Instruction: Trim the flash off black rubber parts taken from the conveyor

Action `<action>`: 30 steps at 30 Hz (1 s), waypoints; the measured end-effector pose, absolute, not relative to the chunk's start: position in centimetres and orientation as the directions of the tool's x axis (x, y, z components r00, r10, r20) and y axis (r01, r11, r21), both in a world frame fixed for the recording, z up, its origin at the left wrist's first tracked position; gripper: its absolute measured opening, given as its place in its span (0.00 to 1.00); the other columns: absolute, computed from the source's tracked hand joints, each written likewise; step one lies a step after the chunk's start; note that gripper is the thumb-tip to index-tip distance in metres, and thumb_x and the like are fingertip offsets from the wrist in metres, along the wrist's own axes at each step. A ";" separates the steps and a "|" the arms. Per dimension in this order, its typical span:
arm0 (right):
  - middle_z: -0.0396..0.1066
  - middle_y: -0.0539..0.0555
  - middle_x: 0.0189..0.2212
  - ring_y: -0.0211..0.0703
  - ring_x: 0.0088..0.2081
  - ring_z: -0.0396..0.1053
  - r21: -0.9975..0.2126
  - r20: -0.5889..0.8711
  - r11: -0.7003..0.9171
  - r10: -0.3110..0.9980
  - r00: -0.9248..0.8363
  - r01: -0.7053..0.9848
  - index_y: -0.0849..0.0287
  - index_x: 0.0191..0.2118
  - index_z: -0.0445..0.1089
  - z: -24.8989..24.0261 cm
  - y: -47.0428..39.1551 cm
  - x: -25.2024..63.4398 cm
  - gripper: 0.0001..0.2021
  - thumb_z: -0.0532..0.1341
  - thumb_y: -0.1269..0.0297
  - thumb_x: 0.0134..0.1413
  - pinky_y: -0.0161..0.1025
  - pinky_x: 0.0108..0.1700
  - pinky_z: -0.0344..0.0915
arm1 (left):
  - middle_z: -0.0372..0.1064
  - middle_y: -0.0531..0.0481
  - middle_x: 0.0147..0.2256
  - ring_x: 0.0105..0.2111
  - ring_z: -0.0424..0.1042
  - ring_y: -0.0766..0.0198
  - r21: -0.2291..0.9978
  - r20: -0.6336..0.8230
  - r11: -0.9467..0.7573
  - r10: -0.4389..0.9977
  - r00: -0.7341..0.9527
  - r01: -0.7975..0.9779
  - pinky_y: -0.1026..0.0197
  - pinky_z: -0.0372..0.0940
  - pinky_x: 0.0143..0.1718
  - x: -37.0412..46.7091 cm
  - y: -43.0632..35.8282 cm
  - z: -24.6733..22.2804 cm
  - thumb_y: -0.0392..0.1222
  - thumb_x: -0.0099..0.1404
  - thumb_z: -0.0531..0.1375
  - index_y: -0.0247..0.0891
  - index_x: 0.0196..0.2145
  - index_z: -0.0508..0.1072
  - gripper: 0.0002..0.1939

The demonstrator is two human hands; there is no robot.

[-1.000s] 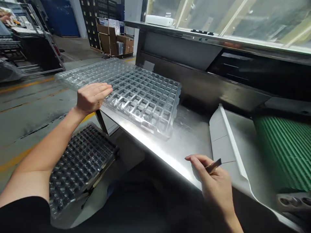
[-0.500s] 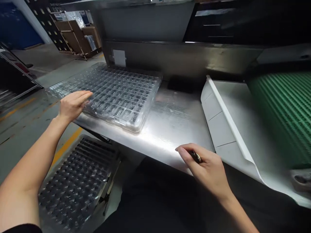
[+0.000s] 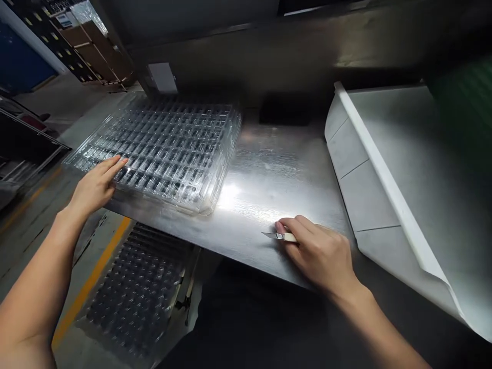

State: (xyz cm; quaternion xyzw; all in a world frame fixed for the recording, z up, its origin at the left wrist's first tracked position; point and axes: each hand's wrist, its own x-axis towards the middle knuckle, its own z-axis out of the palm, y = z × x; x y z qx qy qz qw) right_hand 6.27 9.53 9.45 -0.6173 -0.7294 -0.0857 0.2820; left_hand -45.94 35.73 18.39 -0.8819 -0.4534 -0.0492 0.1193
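One slim craft knife with a cream handle and pointed metal blade point(image 3: 289, 238) sits in my right hand point(image 3: 321, 251), fingers curled closed on it, blade aimed left over the brushed-steel bench point(image 3: 269, 189) (whether the tip touches, I can't tell). My left hand point(image 3: 94, 187) is open, fingers outstretched, at the near left edge of a clear plastic pocketed tray point(image 3: 169, 148) resting on the bench. Rightward stands a white-walled trough point(image 3: 365, 179); below, a dark pocketed tray point(image 3: 134, 292).

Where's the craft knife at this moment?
In the head view, the craft knife is in the right hand, right of centre, over the metal tabletop, between the clear trays and the white divider.
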 end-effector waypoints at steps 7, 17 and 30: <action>0.66 0.47 0.27 0.40 0.25 0.62 -0.303 0.494 0.258 0.866 -0.081 0.917 0.58 0.35 0.76 9.0 9.2 6.7 0.22 0.53 0.60 0.84 0.43 0.31 0.51 | 0.46 0.65 0.79 0.78 0.52 0.60 -0.119 0.182 -0.580 0.785 0.592 0.806 0.49 0.53 0.78 -44.7 35.2 18.7 0.29 0.70 0.50 0.73 0.79 0.43 0.49; 0.63 0.47 0.26 0.37 0.23 0.56 -0.352 0.516 0.291 0.853 -0.075 0.889 0.59 0.34 0.74 9.1 8.9 6.5 0.21 0.54 0.62 0.84 0.43 0.30 0.49 | 0.47 0.49 0.79 0.78 0.50 0.54 -0.190 0.060 -0.515 0.844 0.533 0.836 0.51 0.52 0.78 -44.7 35.8 19.7 0.39 0.69 0.55 0.50 0.81 0.48 0.45; 0.65 0.47 0.26 0.37 0.23 0.57 -0.341 0.509 0.306 0.855 -0.099 0.889 0.58 0.35 0.73 9.0 8.7 6.5 0.20 0.54 0.62 0.84 0.42 0.30 0.50 | 0.47 0.57 0.79 0.78 0.50 0.54 -0.002 -0.256 -0.407 0.883 0.393 0.913 0.49 0.49 0.78 -42.8 36.4 25.5 0.43 0.67 0.55 0.56 0.78 0.52 0.44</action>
